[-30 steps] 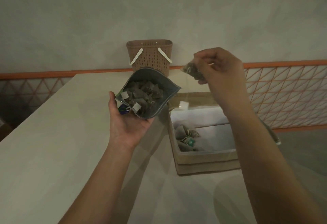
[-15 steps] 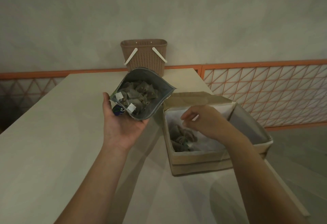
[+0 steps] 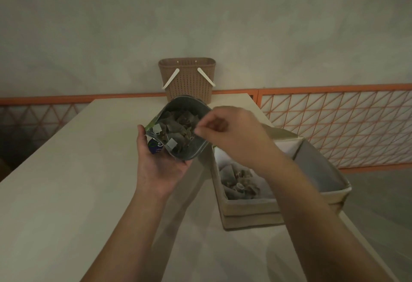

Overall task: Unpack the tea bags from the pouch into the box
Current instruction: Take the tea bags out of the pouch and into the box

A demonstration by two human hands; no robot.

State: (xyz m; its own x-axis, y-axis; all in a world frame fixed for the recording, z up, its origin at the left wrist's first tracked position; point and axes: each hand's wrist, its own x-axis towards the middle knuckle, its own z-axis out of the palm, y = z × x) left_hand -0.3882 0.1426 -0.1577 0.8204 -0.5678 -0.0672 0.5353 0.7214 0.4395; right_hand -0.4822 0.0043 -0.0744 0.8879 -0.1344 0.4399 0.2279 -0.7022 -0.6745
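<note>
Above the pale, smooth tabletop [image 3: 66, 181], held up in the left hand [image 3: 160, 165]: an open, grey foil-lined pouch [image 3: 189, 150] with a green edge and a blue label, cradled in the palm, thumb along its left side, mouth tilted towards the camera. Inside, a heap of grey-brown pyramid tea bags [image 3: 178, 125] with small white paper tags (two tags lying near the front lip). At the pouch's right rim, the right hand [image 3: 231, 134], fingers curled and thumb and forefinger pinched together just over the heap; unclear whether a string or bag is caught between them. Just right of the pouch and lower, resting on the table near its right edge: an open beige fabric box [image 3: 252, 210] with a pale lining, holding a small pile of unpacked tea bags [image 3: 239, 183] at its near-left corner, partly hidden by the right forearm. At the table's far end, against the wall: a brown woven plastic basket [image 3: 187, 76] with white handles. Beyond, an orange lattice railing [image 3: 334, 125].
</note>
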